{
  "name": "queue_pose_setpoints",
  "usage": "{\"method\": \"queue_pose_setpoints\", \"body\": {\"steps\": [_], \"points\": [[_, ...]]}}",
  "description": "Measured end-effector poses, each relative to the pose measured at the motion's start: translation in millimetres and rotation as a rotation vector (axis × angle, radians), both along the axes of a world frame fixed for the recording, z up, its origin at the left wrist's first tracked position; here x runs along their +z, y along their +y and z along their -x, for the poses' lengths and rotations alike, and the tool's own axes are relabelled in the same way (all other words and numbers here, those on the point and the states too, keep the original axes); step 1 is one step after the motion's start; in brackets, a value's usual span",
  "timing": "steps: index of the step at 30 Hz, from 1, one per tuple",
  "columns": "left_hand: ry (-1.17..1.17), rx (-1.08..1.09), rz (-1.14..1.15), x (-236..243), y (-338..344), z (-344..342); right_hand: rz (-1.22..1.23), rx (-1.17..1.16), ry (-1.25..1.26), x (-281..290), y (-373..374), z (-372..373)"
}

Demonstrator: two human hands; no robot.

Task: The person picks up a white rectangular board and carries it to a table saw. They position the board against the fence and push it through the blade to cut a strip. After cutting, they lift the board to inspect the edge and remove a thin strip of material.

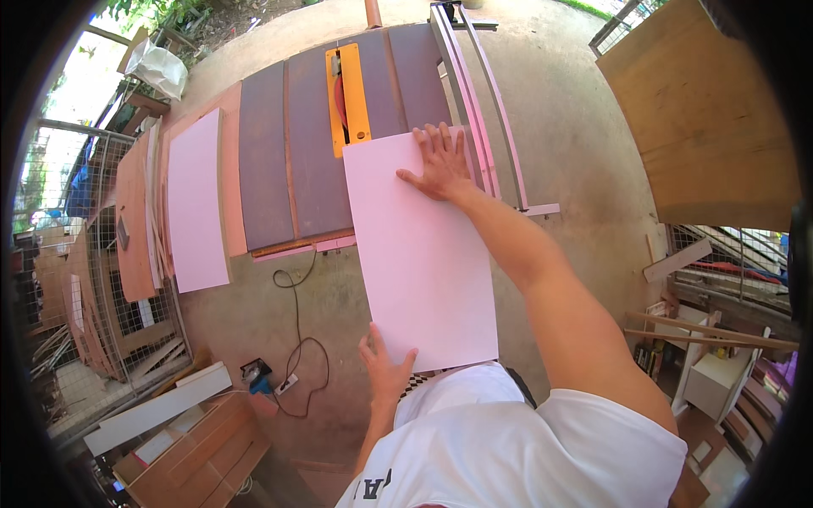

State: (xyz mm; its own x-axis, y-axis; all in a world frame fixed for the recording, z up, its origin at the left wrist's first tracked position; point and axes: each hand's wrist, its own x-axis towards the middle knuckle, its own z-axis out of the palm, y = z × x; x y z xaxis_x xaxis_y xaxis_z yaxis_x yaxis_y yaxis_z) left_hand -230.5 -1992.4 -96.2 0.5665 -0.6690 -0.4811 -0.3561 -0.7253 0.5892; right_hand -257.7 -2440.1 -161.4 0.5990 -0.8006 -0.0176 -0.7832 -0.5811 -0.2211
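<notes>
A long white board (pixel 428 262) reaches from my waist onto the front of a table saw (pixel 318 178). Its far end is by the saw's orange insert plate (pixel 354 102), where a red blade (pixel 340 103) shows in the slot. My right hand (pixel 440 165) lies flat with fingers spread on the board's far end, close to the metal rip fence (pixel 466 102). At the near left corner my left hand (pixel 388 368) holds the board, fingers at its side edge and thumb by its near edge. The undersides of its fingers are hidden.
Another white board (pixel 196 203) lies left of the saw. A black cord (pixel 298 339) runs over the concrete floor near a blue power tool (pixel 258 381). Wooden panels (pixel 199 440) lie at the lower left. A large plywood sheet (pixel 707 118) stands at right.
</notes>
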Motion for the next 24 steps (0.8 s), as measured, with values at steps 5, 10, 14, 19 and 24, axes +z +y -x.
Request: {"method": "queue_pose_setpoints", "body": {"steps": [5,10,14,19,24], "points": [[-0.099,-0.701,-0.008,31,-38,42,-0.002,0.003,-0.013,2,-1,0],[-0.245,-0.903,0.040,12,-61,57,0.042,0.009,-0.007,1,-1,-1],[-0.304,-0.899,0.064,-2,-54,61,0.072,0.013,0.011,-4,-2,1],[-0.295,-0.929,0.080,-16,-52,57,0.094,0.033,0.003,-12,-4,0],[-0.303,-0.971,0.048,-14,-57,52,0.117,0.041,-0.002,-14,-7,0]]}}
